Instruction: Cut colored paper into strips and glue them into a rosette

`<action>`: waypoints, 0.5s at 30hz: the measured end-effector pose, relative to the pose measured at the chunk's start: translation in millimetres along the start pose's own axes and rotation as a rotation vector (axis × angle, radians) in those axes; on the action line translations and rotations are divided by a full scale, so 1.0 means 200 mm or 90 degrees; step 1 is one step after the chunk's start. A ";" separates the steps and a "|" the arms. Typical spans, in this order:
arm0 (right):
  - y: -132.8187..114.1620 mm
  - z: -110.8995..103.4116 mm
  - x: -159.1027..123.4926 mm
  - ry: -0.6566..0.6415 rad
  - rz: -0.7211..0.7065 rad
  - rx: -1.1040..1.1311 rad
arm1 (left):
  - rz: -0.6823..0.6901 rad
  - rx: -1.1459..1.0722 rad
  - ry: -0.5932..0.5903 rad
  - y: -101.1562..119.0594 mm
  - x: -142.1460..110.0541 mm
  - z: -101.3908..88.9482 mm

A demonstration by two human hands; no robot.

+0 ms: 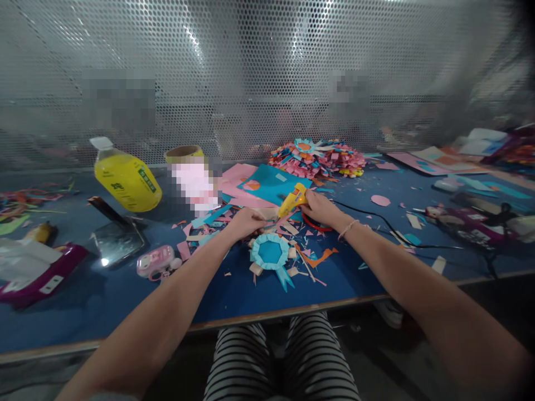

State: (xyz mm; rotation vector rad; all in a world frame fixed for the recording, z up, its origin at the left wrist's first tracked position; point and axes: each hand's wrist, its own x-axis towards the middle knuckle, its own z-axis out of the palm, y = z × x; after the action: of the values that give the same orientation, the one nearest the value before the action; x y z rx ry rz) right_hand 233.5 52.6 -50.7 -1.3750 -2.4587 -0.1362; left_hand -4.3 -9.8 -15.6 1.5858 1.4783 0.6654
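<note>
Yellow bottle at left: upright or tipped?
Tipped. The yellow bottle leans on the blue table, white cap up-left, base lower right.

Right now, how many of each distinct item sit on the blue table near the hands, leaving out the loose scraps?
Yellow glue gun: 1
Blue paper rosette: 1
Yellow bottle: 1
Tape roll: 1
Pile of finished rosettes: 1
Total: 5

A paper-craft workstation in a workshop. The blue tabletop [125, 289] is littered with coloured paper scraps [301, 253], and a heap of finished paper rosettes [317, 156] sits at the far edge. A yellow glue gun [292, 201] with a black cord [384, 223] lies among them. A perforated metal screen [251, 72] walls off the far side, and similar paper sheets [434, 159] lie far right.
</note>
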 end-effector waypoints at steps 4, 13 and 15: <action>0.00 0.00 0.00 -0.003 0.000 0.003 | 0.007 0.013 -0.003 0.00 0.00 0.00; -0.01 -0.01 0.00 -0.006 0.008 0.012 | 0.005 0.075 -0.018 -0.03 0.01 -0.01; -0.01 -0.01 0.00 0.004 0.002 0.023 | 0.002 0.072 -0.032 -0.03 0.02 -0.01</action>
State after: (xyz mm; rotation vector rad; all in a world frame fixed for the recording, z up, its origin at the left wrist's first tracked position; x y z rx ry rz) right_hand 232.1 51.9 -49.4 -1.3611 -2.4423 -0.0950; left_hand -8.6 -6.2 -20.4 1.6785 1.4998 0.5486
